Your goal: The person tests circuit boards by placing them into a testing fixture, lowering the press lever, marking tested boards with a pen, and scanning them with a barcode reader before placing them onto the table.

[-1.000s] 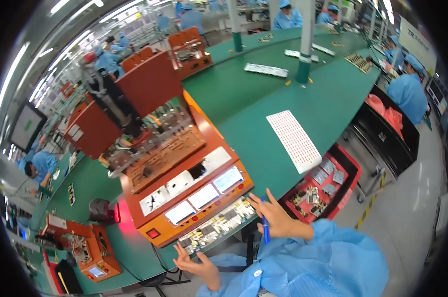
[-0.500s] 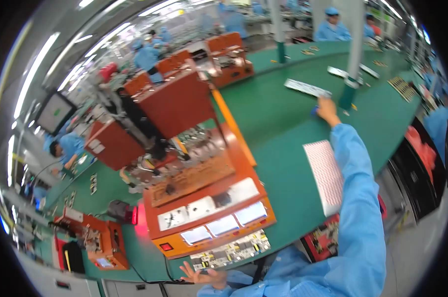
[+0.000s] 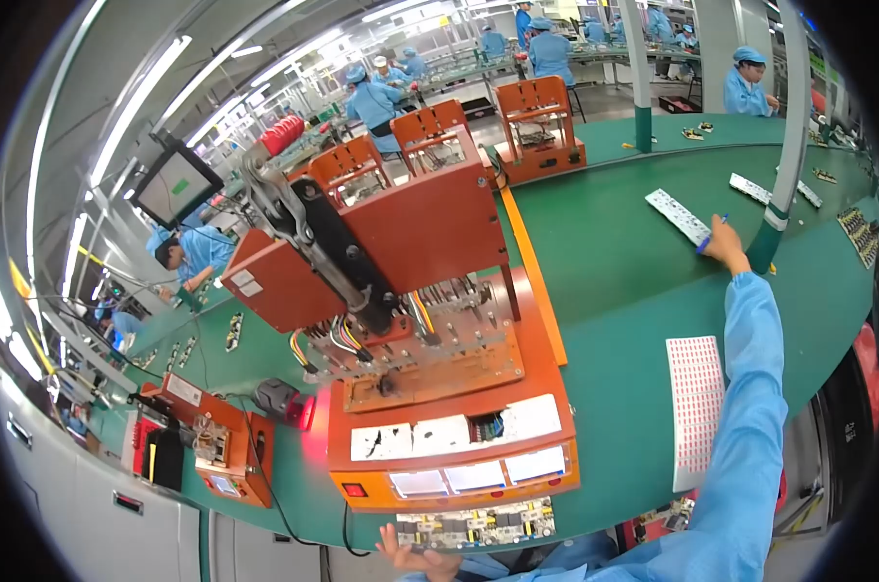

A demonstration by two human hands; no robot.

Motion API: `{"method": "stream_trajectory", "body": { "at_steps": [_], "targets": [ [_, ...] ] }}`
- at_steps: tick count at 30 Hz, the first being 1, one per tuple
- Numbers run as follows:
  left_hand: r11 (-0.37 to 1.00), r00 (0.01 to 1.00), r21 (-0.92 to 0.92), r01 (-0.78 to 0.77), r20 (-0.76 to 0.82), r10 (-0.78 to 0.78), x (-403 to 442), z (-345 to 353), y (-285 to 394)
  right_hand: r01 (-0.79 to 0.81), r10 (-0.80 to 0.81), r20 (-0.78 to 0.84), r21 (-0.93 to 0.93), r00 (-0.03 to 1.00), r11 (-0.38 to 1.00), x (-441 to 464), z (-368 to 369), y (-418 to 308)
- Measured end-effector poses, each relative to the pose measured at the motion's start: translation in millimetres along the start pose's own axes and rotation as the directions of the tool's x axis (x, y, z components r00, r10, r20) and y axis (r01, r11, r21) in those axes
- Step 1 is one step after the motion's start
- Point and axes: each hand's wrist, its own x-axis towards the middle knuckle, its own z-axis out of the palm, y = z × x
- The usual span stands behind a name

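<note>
At the far right of the bench, my right hand is closed around a slim blue pen, mostly hidden by the fingers. It is at the near end of a white strip-shaped board lying flat. My left hand is low at the bench's front edge, palm up with fingers stretched out. Its fingertips are by the left end of a populated circuit board panel, which lies before the orange test fixture. Whether they touch the panel I cannot tell.
A sheet of red-printed labels lies beside my right forearm. A metal post rises just beyond my right hand. The fixture's raised red panel and black lever arm stand in the middle. A smaller orange fixture is at left. Co-workers sit farther off.
The view has shifted, so the bench appears farther right. My left fingers, spread before, are now closer to the panel's left end. My right hand stays at the white board with the pen.
</note>
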Motion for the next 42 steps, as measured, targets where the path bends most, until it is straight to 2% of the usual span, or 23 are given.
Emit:
{"method": "stream_trajectory", "body": {
  "at_steps": [1,3,5,6,9,10,11,13,14,15,17,19,20,23,25,27,29,31,32,34,37,40,42],
  "targets": [
    [1.000,1.000,0.002,0.003,0.003,-0.003,0,-1,1,-0.058,0.057,0.075,0.014,0.996,0.998,-8,-16,-23],
    [1.000,1.000,0.004,0.002,0.018,-0.002,1,-3,2,-0.272,0.178,0.289,0.328,0.941,0.904,-21,-35,-52],
    [0.998,1.000,-0.053,-0.031,-0.002,0.031,0,-1,-5,-0.504,0.204,0.593,0.398,0.779,0.767,-40,-67,-75],
    [0.996,0.999,-0.087,-0.034,0.006,0.035,-1,0,-9,-0.610,0.192,0.623,0.576,0.759,0.544,-54,-58,-73],
    [0.981,0.996,-0.191,0.029,0.089,-0.012,12,-9,2,-0.736,0.043,0.736,0.676,0.675,-0.019,-116,-93,-84],
    [0.960,0.993,-0.258,0.106,0.082,-0.088,17,-12,4,-0.719,-0.093,0.713,0.689,0.695,-0.092,-142,-105,-84],
    [0.862,0.987,-0.481,0.158,0.060,-0.148,29,-12,12,-0.732,-0.167,0.713,0.668,0.681,-0.135,-170,-118,-89],
    [0.877,1.000,-0.480,-0.001,-0.005,-0.001,48,-14,25,-0.691,-0.300,0.637,0.711,0.710,-0.129,-232,-142,-88],
    [0.882,0.982,-0.460,-0.102,0.096,0.163,62,-25,29,-0.670,-0.340,0.599,0.727,0.725,-0.147,-264,-167,-100],
    [0.878,0.941,-0.436,-0.196,0.169,0.294,76,-31,38,-0.658,-0.351,0.599,0.750,0.720,-0.069,-290,-197,-115],
    [0.786,0.801,-0.421,-0.453,0.195,0.566,106,-39,61,-0.629,-0.332,0.596,0.778,0.731,0.012,-339,-236,-141],
    [0.571,0.598,-0.518,-0.636,0.136,0.790,125,-29,80,-0.554,-0.468,0.473,0.831,0.747,-0.044,-373,-245,-155],
    [0.511,0.514,-0.498,-0.700,0.145,0.845,131,-27,92,-0.577,-0.522,0.515,0.815,0.679,0.054,-382,-255,-158],
    [0.370,0.318,-0.468,-0.802,0.189,0.929,146,-29,118,-0.729,-0.688,0.587,0.673,0.427,0.122,-399,-297,-204],
    [0.379,0.352,-0.558,-0.738,0.161,0.922,149,-36,116,-0.759,-0.756,0.584,0.624,0.295,0.185,-405,-302,-235],
    [0.363,0.341,-0.557,-0.747,0.148,0.928,152,-42,99,-0.664,-0.817,0.498,0.720,0.291,0.202,-402,-285,-242],
    [0.410,0.379,-0.586,-0.699,0.182,0.907,171,-44,92,-0.717,-0.748,0.590,0.658,0.304,0.228,-395,-285,-253],
    [0.481,0.403,-0.615,-0.626,0.273,0.874,186,-36,79,-0.434,-0.650,0.508,0.853,0.565,0.290,-386,-266,-267],
    [0.549,0.454,-0.662,-0.510,0.334,0.826,191,-23,70,-0.272,-0.585,0.447,0.890,0.677,0.366,-373,-244,-267],
    [0.629,0.459,-0.637,-0.445,0.440,0.771,207,-7,54,-0.114,-0.421,0.157,0.985,0.893,0.126,-365,-217,-295],
    [0.741,0.470,-0.590,-0.319,0.581,0.665,221,24,34,0.168,-0.358,-0.058,0.944,0.932,0.284,-354,-189,-323],
    [0.758,0.468,-0.569,-0.319,0.601,0.648,221,45,15,0.220,-0.404,0.001,0.838,0.915,0.500,-360,-180,-346],
    [0.749,0.444,-0.559,-0.356,0.604,0.662,218,48,3,0.220,-0.386,0.004,0.816,0.922,0.535,-368,-173,-355]
  ]
}}
